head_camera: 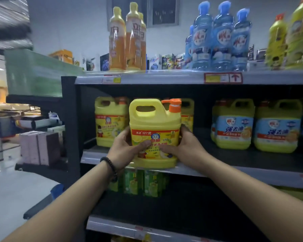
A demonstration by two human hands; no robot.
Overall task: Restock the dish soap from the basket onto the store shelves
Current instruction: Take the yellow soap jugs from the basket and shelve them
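Between my two hands, the yellow dish soap jug (154, 131) sits upright at the front edge of the middle shelf (234, 170). My left hand (124, 147) and right hand (185, 145) grasp its lower sides, thumbs on the label. Behind it stand more yellow jugs (108, 121), and further right the blue-labelled jugs (255, 126).

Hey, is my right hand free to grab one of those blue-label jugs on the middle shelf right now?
Probably not yet. The right hand and left hand both clasp the yellow jug at the shelf edge. The blue-label jugs stand unobstructed to its right.
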